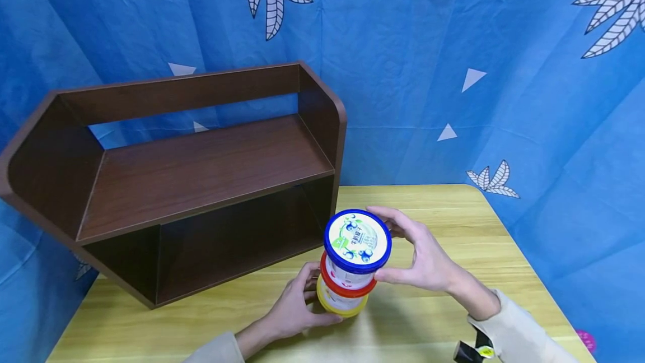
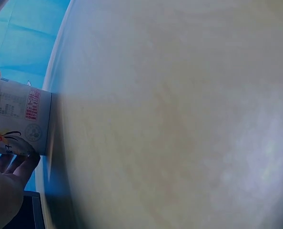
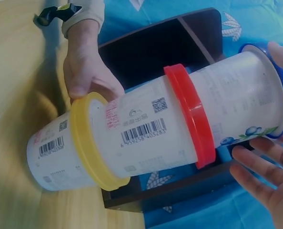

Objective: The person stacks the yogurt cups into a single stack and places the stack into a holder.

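Three paper tubs with plastic lids stand in one stack on the table. A yellow-lidded tub [image 1: 342, 301] is lowest, a red-lidded tub [image 3: 146, 129] sits in the middle, and a blue-lidded tub [image 1: 358, 240] with blueberries printed on it is on top. My left hand [image 1: 294, 307] holds the bottom tub around its yellow lid, thumb on the near side; in the left wrist view its fingers curl at that tub's wall. With my right hand [image 1: 428, 256] I hold the top tub by its blue rim, thumb near and fingers on the far side.
A dark brown two-level shelf unit [image 1: 211, 167] stands at the left, close behind the stack. Wood-grain table surface [image 1: 433, 318] extends to the right. A blue patterned curtain [image 1: 403, 71] hangs behind. A black wrist strap [image 1: 468, 352] shows by the right sleeve.
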